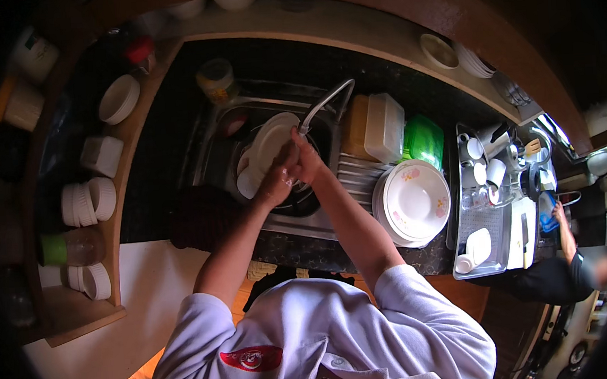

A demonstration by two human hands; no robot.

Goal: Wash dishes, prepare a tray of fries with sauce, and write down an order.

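My left hand [278, 178] and my right hand [307, 160] meet under the mouth of a metal faucet [327, 104], wet, with what looks like suds on the left one. The fingers overlap, so whether either holds something is hidden. Beyond them, white plates [269, 137] lie stacked in the basin of a stainless steel sink [212, 143]. A plate edge is close to my left fingers; contact cannot be told. On the drainboard [352, 178] right of the basin stands a stack of white floral plates [413, 198].
Plastic containers [385, 127] and a green container [423, 140] stand behind the floral plates. Farther right, a dish rack [480, 231] holds cups and utensils. A wooden shelf [130, 163] with ramekins [88, 202] borders the left. Another person [564, 272] works at the far right.
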